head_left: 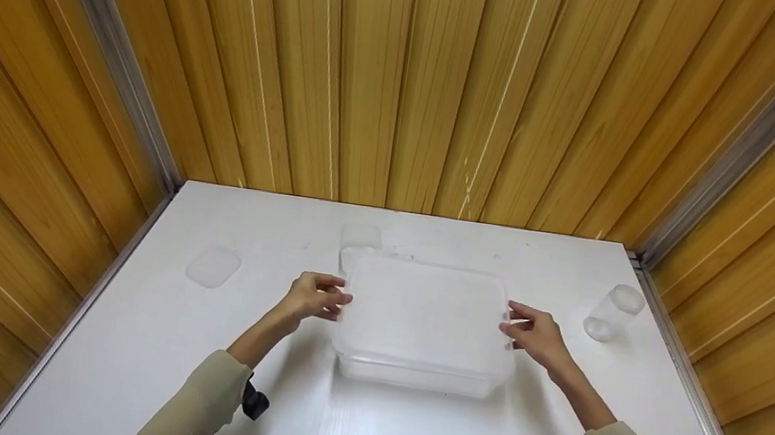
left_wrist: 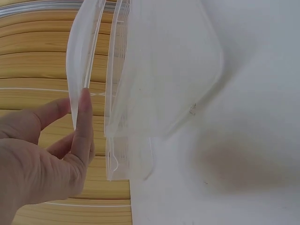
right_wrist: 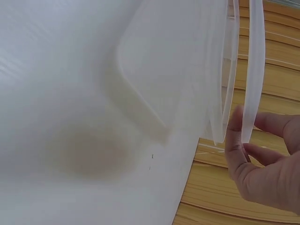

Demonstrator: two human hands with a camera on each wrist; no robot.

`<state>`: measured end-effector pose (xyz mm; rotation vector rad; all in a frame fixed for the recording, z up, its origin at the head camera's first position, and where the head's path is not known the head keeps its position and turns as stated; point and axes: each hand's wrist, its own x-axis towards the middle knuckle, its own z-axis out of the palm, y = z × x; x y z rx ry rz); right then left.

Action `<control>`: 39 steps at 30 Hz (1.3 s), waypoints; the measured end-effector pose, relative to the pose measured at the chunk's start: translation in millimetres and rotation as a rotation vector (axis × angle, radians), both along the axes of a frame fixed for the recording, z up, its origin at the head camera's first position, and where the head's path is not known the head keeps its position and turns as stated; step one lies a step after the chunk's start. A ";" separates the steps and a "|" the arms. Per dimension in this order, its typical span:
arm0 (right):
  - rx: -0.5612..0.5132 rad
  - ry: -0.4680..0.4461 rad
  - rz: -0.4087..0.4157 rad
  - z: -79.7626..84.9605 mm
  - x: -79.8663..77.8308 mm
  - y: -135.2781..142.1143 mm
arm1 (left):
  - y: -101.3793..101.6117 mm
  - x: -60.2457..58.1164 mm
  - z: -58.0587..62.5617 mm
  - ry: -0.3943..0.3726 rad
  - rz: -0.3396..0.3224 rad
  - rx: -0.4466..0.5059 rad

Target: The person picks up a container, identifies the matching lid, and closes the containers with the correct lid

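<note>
Both hands hold a large translucent plastic lid (head_left: 426,314) level over a rectangular clear plastic box (head_left: 416,378). My left hand (head_left: 312,297) pinches the lid's left edge; the right hand (head_left: 537,335) pinches its right edge. In the left wrist view, thumb and fingers of the left hand (left_wrist: 54,157) grip the lid (left_wrist: 80,56), with a gap between it and the box (left_wrist: 173,61). A similar gap shows in the right wrist view, where the right hand (right_wrist: 269,161) grips the lid (right_wrist: 254,65) apart from the box (right_wrist: 161,61). The lid hides the box's inside.
Behind the box stands a small clear container (head_left: 360,235), partly covered by the lid. A small translucent lid (head_left: 213,267) lies at the left of the white table (head_left: 117,369). At the right is a clear cylindrical jar (head_left: 612,314). Wood-patterned walls (head_left: 403,86) enclose the table.
</note>
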<state>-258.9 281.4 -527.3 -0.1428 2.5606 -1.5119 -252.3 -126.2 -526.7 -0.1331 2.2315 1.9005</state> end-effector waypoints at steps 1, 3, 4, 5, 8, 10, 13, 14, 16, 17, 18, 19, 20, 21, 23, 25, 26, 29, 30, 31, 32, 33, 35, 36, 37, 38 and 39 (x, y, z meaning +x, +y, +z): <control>0.012 0.016 0.004 -1.4 0.5 -0.7 | -0.1 0.3 -1.1 0.003 0.007 -0.009; 0.029 0.042 0.008 -3.9 1.2 -1.8 | 0.1 0.5 -3.6 0.006 0.017 -0.024; 0.034 0.049 0.007 -4.9 1.6 -2.3 | 0.4 0.5 -4.9 0.004 0.022 -0.031; 0.040 0.054 0.003 -5.9 1.7 -2.9 | 0.9 0.9 -5.7 0.004 0.027 -0.041; 0.063 0.060 -0.006 -7.5 1.5 -4.5 | 2.8 2.1 -8.1 0.003 0.044 -0.078; 0.074 0.062 -0.010 -7.5 1.2 -5.3 | 4.2 2.8 -9.2 0.004 0.060 -0.101; 0.118 0.081 0.001 -6.4 1.2 -5.1 | 6.3 4.1 -10.0 0.016 0.075 -0.120; 0.125 0.080 0.003 -5.9 1.3 -4.5 | 6.8 4.4 -10.1 0.021 0.074 -0.125; 0.145 0.078 0.008 -5.1 1.8 -3.2 | 7.9 5.2 -10.4 0.026 0.071 -0.138; 0.155 0.077 0.012 -5.1 2.0 -2.5 | 8.5 5.5 -10.6 0.027 0.071 -0.145; 0.157 0.073 0.014 -5.1 2.2 -2.1 | 9.1 5.7 -10.6 0.026 0.071 -0.151; 0.150 0.067 0.015 -5.5 2.2 -1.7 | 9.6 5.8 -10.8 0.027 0.073 -0.161; 0.141 0.063 0.011 -6.1 2.2 -1.6 | 10.2 5.8 -10.8 0.026 0.076 -0.169; 0.140 0.072 0.015 -6.8 2.2 -1.5 | 10.7 5.7 -11.0 0.023 0.082 -0.171; 0.128 0.080 0.005 -9.1 1.9 -1.7 | 11.5 5.4 -11.3 0.020 0.092 -0.172; 0.114 0.091 -0.011 -11.7 1.4 -1.9 | 12.0 5.1 -11.7 0.020 0.098 -0.174; 0.111 0.098 -0.016 -12.8 1.3 -1.9 | 12.2 5.0 -11.9 0.020 0.100 -0.174; 0.096 0.100 -0.043 -16.0 1.7 -1.9 | 12.9 5.5 -12.5 0.018 0.105 -0.174; 0.092 0.100 -0.051 -16.8 2.0 -1.7 | 13.1 5.9 -12.5 0.018 0.106 -0.173; 0.092 0.101 -0.054 -17.5 2.4 -1.4 | 13.4 6.3 -12.7 0.022 0.105 -0.173; 0.088 0.100 -0.058 -17.8 3.1 -1.3 | 13.5 6.7 -12.5 0.024 0.104 -0.173; 0.083 0.100 -0.063 -18.3 3.6 -1.2 | 13.6 6.8 -12.6 0.027 0.104 -0.173; 0.078 0.102 -0.063 -18.9 4.7 -1.0 | 13.6 7.0 -12.8 0.030 0.103 -0.169; 0.078 0.106 -0.060 -19.8 4.9 -0.8 | 13.4 6.9 -13.1 0.034 0.100 -0.171; 0.079 0.109 -0.057 -20.4 5.1 -0.8 | 13.1 6.8 -13.6 0.036 0.099 -0.172; 0.077 0.111 -0.055 -21.1 5.1 -0.6 | 12.9 6.6 -13.8 0.035 0.099 -0.171; 0.076 0.113 -0.053 -21.9 4.8 -0.3 | 12.8 6.5 -14.3 0.037 0.098 -0.169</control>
